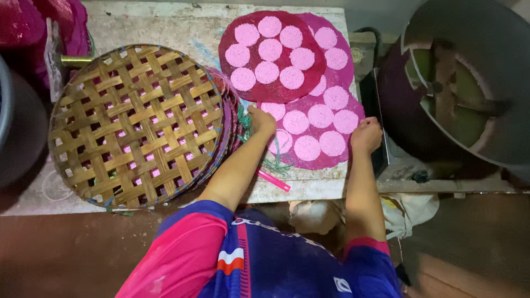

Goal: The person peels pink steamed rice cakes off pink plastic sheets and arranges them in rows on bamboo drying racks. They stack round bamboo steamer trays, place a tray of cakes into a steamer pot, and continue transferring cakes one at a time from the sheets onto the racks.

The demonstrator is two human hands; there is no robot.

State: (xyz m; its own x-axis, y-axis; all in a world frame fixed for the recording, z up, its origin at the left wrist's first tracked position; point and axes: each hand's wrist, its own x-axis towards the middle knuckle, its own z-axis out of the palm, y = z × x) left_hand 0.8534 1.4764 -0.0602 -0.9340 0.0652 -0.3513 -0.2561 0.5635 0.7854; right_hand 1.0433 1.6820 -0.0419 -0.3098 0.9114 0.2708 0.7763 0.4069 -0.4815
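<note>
My left hand (260, 120) grips the left edge of a round magenta mat (317, 161) that carries several pale pink discs (308, 148). My right hand (366, 136) holds the same mat at its right edge. The mat lies on a worn white table (165, 27). Behind it, partly overlapping, sits a darker red round mat (275, 92) also covered with several pink discs (270, 49).
A stack of round woven bamboo trays (135, 124) with pink discs beneath stands to the left. A pink stick (274, 181) lies near the table's front edge. A large dark metal drum (469, 83) stands at the right, and a dark pot (19, 127) at the far left.
</note>
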